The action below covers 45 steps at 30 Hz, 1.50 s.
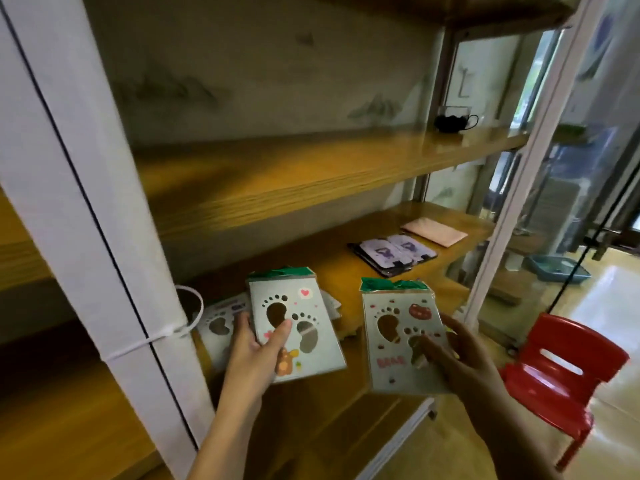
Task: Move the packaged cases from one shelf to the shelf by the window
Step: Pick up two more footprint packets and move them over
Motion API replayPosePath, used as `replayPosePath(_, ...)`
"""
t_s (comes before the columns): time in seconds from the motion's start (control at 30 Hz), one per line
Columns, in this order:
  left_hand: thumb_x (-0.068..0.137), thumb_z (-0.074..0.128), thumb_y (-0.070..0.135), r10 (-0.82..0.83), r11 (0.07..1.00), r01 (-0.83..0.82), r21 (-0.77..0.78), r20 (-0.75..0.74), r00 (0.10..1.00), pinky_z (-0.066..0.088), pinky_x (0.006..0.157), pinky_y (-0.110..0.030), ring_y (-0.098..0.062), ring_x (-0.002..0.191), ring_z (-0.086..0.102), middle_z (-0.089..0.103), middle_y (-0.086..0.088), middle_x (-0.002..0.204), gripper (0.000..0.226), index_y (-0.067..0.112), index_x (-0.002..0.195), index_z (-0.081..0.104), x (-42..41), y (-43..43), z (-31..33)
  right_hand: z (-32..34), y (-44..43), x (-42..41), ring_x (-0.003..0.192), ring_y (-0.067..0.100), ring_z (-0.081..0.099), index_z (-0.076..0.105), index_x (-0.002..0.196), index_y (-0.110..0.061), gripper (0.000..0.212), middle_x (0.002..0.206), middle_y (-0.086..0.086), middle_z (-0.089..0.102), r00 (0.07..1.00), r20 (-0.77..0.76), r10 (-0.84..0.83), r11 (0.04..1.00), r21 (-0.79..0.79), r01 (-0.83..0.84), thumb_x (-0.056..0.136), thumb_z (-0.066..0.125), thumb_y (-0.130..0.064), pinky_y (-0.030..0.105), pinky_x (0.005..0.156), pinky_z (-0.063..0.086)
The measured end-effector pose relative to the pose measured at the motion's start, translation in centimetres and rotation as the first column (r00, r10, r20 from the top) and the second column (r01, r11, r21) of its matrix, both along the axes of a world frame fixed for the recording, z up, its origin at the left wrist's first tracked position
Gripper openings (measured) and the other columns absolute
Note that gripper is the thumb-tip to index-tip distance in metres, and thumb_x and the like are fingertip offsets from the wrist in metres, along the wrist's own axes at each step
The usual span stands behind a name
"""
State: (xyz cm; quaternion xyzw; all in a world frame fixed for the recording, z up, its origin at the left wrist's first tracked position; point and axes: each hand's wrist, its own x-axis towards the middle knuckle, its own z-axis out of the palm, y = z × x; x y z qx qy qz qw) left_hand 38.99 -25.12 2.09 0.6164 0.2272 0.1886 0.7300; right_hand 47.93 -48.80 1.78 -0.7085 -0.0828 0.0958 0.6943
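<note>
My left hand [254,351] grips a packaged case [304,327] with a footprint print, a pink heart and a green top flap, thumb on its front. My right hand [457,358] holds a second packaged case [398,334] with footprints, a red bear face and a green flap. Both cases hover above the front of the middle wooden shelf [353,271]. More packaged cases [218,323] lie on that shelf behind my left hand, partly hidden by the white post [114,237]. Further right on the shelf lie purple-printed cases [391,254] and a pink flat pack [434,232].
A dark glass cup [453,121] stands on the upper shelf [277,174] at the right end near the window. A red plastic chair [561,372] stands on the floor to the right. A blue tray [557,270] lies on the floor beyond a white post [512,188].
</note>
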Motion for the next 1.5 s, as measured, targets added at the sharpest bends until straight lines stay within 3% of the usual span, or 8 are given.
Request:
replayPosePath(0.1, 0.083, 0.062, 0.017, 0.047, 0.999, -0.048, -0.01, -0.042, 0.998, 0.055, 0.069, -0.035, -0.021, 0.095, 0.062, 0.056, -0.003, 0.119, 0.07, 0.026, 0.14, 0.023, 1.3, 1.2, -0.3, -0.7, 2.3, 3.0, 0.084, 0.02, 0.066, 0.045, 0.128, -0.022, 0.047, 0.102, 0.004, 0.064, 0.998, -0.031, 0.057, 0.998, -0.001, -0.057, 0.084, 0.06, -0.015, 0.03, 0.059, 0.053)
replayPosePath(0.27, 0.084, 0.061, 0.019, 0.207, 0.977, -0.203, 0.07, -0.072, 0.976, 0.052, 0.063, -0.031, -0.013, 0.076, 0.057, 0.054, 0.003, 0.097, 0.052, 0.027, 0.127, 0.033, 3.1, 2.0, -0.3, -0.5, 6.3, 7.6, 0.066, 0.015, 0.071, 0.051, 0.111, -0.029, 0.03, 0.095, 0.004, 0.068, 0.978, -0.075, 0.197, 0.98, 0.007, -0.197, 0.086, 0.059, -0.015, 0.027, 0.051, 0.055)
replayPosePath(0.5, 0.083, 0.062, 0.017, 0.459, 0.885, -0.445, 0.134, -0.104, 0.882, 0.046, 0.043, -0.019, -0.014, 0.065, 0.057, 0.057, -0.004, 0.094, 0.041, 0.022, 0.117, 0.039, 3.6, 3.6, -0.9, -1.1, 11.7, 13.1, 0.076, 0.014, 0.07, 0.042, 0.129, -0.017, 0.045, 0.106, 0.005, 0.066, 0.894, -0.007, 0.448, 0.886, -0.135, -0.444, 0.087, 0.057, -0.009, 0.019, 0.049, 0.054)
replayPosePath(0.7, 0.081, 0.064, 0.015, 0.611, 0.784, -0.57, 0.245, -0.147, 0.778, 0.05, 0.05, -0.02, -0.014, 0.077, 0.064, 0.063, -0.002, 0.096, 0.036, 0.019, 0.111, 0.046, 3.6, 4.9, -0.7, -1.7, 13.8, 16.6, 0.098, 0.02, 0.065, 0.037, 0.137, -0.019, 0.06, 0.118, 0.004, 0.064, 0.839, -0.096, 0.536, 0.827, -0.139, -0.544, 0.084, 0.063, -0.011, 0.036, 0.074, 0.057)
replayPosePath(1.0, 0.078, 0.068, 0.028, 0.642, 0.762, -0.497, 0.415, -0.384, 0.663, 0.046, 0.052, -0.02, -0.013, 0.067, 0.061, 0.063, -0.005, 0.087, 0.038, 0.011, 0.109, 0.055, 4.1, 4.8, -1.9, -2.3, 15.6, 16.9, 0.112, 0.024, 0.058, 0.027, 0.141, -0.028, 0.062, 0.137, 0.007, 0.05, 0.731, -0.162, 0.663, 0.703, -0.201, -0.682, 0.088, 0.056, -0.012, 0.037, 0.078, 0.057)
replayPosePath(1.17, 0.084, 0.056, 0.04, 0.805, 0.558, -0.338, 0.758, -0.396, 0.442, 0.04, 0.086, -0.03, -0.024, 0.12, 0.043, 0.047, -0.007, 0.129, 0.049, 0.018, 0.127, 0.045, 5.3, 2.6, -0.7, -1.9, 15.6, 16.8, 0.117, 0.022, 0.053, 0.019, 0.144, -0.032, 0.063, 0.146, 0.005, 0.039, 0.63, -0.151, 0.762, 0.575, -0.292, -0.765, 0.091, 0.051, -0.018, 0.036, 0.08, 0.056)
replayPosePath(1.37, 0.088, 0.054, 0.032, 0.776, 0.49, -0.257, 0.833, -0.283, 0.563, 0.043, 0.076, -0.015, -0.006, 0.1, 0.051, 0.059, -0.001, 0.123, 0.042, 0.017, 0.127, 0.047, 4.4, -1.4, -0.8, 0.0, 13.2, 16.2, 0.144, 0.017, 0.008, 0.003, 0.148, -0.026, 0.073, 0.156, -0.009, 0.001, 0.438, 0.119, 0.891, 0.355, -0.784, -0.509, 0.09, 0.046, -0.042, 0.037, 0.114, 0.022)
replayPosePath(1.5, 0.085, 0.055, 0.039, 0.772, 0.468, -0.214, 0.858, -0.278, 0.572, 0.051, 0.087, -0.028, -0.008, 0.105, 0.057, 0.061, 0.005, 0.12, 0.043, 0.023, 0.125, 0.049, 3.0, -3.8, -0.7, 2.0, 12.1, 15.3, 0.139, 0.009, 0.022, 0.02, 0.143, -0.037, 0.057, 0.152, -0.017, 0.019, 0.255, 0.158, 0.954, 0.271, -0.82, -0.505, 0.092, 0.043, -0.043, 0.028, 0.107, 0.034)
